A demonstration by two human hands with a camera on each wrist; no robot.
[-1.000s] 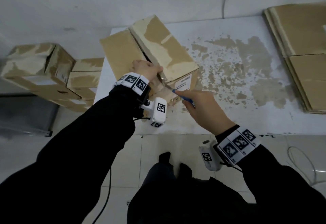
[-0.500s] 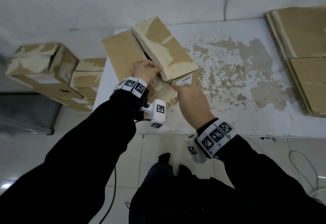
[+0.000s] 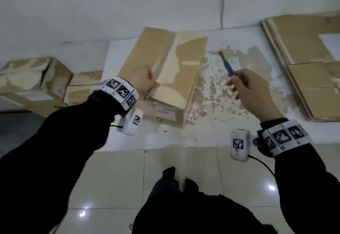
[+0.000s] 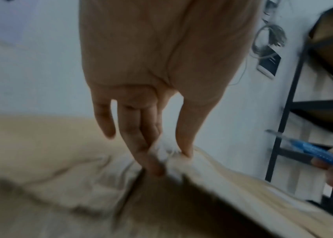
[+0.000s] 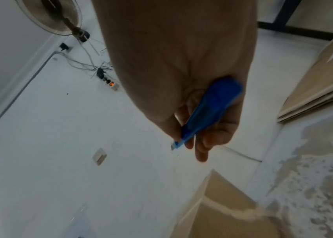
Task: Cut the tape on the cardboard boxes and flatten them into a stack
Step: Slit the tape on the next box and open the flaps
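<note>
A worn cardboard box lies on the white table, its top seam running away from me. My left hand grips the near end of a top flap, fingers tucked into the seam gap and thumb on the flap's edge. My right hand is in the air to the right of the box and holds a blue utility knife with the blade pointing up and away; the same blue utility knife lies across my palm in the right wrist view.
A stack of flattened cardboard lies at the table's right end. Several taped boxes are piled left of the table. The tabletop is scuffed brown between box and stack. A black metal shelf and floor cables stand nearby.
The box has turned so that its long side points away from me. My right hand has pulled the knife off the box's near end, out to the right and up. My left hand stayed on the flap.
</note>
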